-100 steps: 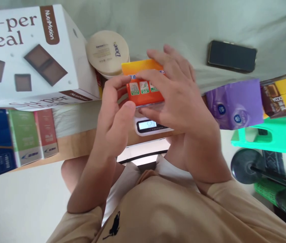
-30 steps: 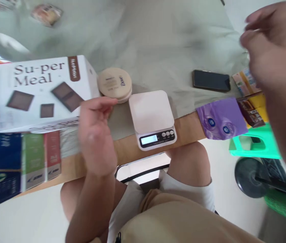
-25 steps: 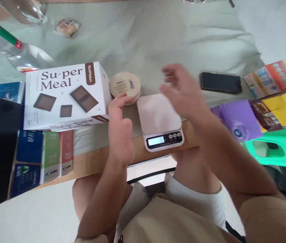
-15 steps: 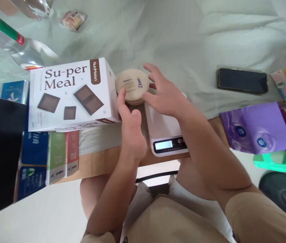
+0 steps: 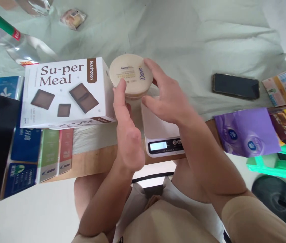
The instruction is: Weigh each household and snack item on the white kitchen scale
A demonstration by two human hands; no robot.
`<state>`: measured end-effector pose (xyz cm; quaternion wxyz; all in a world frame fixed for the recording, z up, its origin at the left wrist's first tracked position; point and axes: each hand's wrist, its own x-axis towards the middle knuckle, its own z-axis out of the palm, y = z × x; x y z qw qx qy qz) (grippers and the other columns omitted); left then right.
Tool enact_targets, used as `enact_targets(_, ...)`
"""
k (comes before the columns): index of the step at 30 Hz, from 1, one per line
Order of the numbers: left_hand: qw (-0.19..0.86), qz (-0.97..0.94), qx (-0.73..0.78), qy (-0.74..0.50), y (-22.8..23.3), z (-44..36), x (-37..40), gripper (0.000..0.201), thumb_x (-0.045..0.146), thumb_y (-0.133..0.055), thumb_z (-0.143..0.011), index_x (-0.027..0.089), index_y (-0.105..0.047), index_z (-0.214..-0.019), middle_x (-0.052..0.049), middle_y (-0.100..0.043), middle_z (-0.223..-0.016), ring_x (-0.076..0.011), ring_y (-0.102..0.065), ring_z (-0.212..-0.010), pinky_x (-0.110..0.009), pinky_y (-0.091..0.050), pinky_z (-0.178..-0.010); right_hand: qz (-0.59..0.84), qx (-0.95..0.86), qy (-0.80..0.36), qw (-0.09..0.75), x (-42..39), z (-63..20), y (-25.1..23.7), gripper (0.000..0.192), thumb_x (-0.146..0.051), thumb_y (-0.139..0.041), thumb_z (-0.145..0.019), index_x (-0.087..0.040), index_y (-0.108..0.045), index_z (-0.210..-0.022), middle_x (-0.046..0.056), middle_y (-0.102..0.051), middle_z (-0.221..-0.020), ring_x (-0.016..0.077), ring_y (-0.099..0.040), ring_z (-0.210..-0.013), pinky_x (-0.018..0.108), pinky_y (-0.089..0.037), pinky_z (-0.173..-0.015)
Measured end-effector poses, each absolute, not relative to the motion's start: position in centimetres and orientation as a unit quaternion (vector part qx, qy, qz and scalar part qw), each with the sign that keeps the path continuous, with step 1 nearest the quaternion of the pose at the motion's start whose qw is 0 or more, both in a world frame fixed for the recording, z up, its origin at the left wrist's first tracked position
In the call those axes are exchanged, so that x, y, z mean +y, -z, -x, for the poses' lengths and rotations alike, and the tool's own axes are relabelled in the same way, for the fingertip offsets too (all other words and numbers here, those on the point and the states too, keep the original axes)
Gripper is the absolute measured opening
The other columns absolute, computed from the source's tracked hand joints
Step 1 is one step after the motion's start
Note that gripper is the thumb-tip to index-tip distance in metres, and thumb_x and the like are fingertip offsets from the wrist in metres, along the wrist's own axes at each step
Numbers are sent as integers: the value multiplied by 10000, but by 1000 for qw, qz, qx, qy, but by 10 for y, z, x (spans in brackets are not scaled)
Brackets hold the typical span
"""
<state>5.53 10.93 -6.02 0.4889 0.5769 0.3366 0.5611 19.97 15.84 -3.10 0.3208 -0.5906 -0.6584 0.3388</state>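
The single head-worn camera looks steeply forward and down, at close range, onto the counter [image 5: 94,162] edge around the scale [image 5: 161,135].

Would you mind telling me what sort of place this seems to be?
Probably a home table used for weighing household goods: a small kitchen scale at the wooden edge, a pale cloth spread over the top, and boxed snacks, a cream jar and a phone scattered about.

"Su-per Meal" on white box [image 5: 64,91]; "Dove" on round tub [image 5: 130,75]
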Motion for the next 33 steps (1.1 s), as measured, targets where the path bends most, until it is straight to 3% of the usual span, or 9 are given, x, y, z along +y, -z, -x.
enact_targets(3,492,-596,350,-530,43,-54,97,635,811,-459,-1003,487,-527,-1545,125,-459,-1734,-291,-182,-1760,-547,-182,-1497,606,-652,-293,348,142,-203,12,762,-355,-607,-854,-201,-501,-1592,43,-584,-1650,247,-626,-1464,411,-526,-1250)
enact_targets(6,541,-605,345,-471,31,-52,81,653,800,-417,-1023,517,-461,-1609,144,-394,-1772,-309,-111,-1769,-578,-120,-1504,666,-619,-232,345,123,-204,-5,601,-543,-526,-943,-194,-682,-1406,71,-800,-1224,262,-745,-1118,444,-584,-1032)
enact_targets(8,570,-611,341,-432,28,-50,72,667,788,-406,-1032,552,-379,-1654,165,-279,-1820,-298,-1,-1772,-582,-22,-1504,715,-592,-189,322,114,-205,-11,555,-606,-452,-991,-222,-764,-1243,53,-783,-940,239,-712,-908,429,-561,-881)
enact_targets(10,583,-616,350,-398,27,-48,65,738,809,-461,-1001,573,-301,-1681,168,-190,-1846,-314,60,-1763,-605,-11,-1494,744,-574,-164,298,108,-206,-13,535,-624,-435,-1021,-235,-783,-1138,42,-745,-841,213,-661,-809,412,-527,-830)
enact_targets(13,582,-614,383,-372,27,-44,58,781,823,-500,-972,576,-297,-1684,132,-215,-1847,-366,-19,-1757,-678,-124,-1468,751,-568,-165,293,104,-211,-12,492,-635,-478,-1020,-236,-767,-1011,37,-711,-767,184,-615,-716,378,-506,-788)
enact_targets(17,582,-619,392,-353,25,-38,57,709,799,-324,-1031,570,-261,-1699,134,-235,-1840,-352,-86,-1763,-718,-135,-1453,751,-570,-174,284,103,-218,-11,485,-656,-520,-960,-240,-715,-805,34,-627,-627,183,-560,-619,349,-416,-654)
enact_targets(21,607,-618,372,-334,24,-35,60,744,824,-417,-994,597,-250,-1683,190,-161,-1848,-321,-68,-1775,-624,-92,-1492,756,-571,-164,276,101,-224,-8,513,-692,-521,-940,-244,-679,-747,38,-614,-592,180,-528,-585,344,-364,-613)
enact_targets(28,584,-537,419,-442,48,-35,79,624,728,-573,-995,424,-544,-1540,10,-570,-1651,-328,-418,-1655,-539,-363,-1415,761,-543,-184,305,104,-232,-6,396,-613,-576,-952,-252,-722,-1023,53,-735,-860,218,-696,-812,377,-537,-781)
enact_targets(33,574,-503,425,-487,73,-33,97,608,744,-653,-943,345,-622,-1401,-43,-654,-1529,-296,-539,-1538,-510,-434,-1325,752,-523,-193,352,111,-230,-1,329,-518,-555,-980,-254,-705,-1105,68,-751,-1041,228,-726,-963,388,-579,-827)
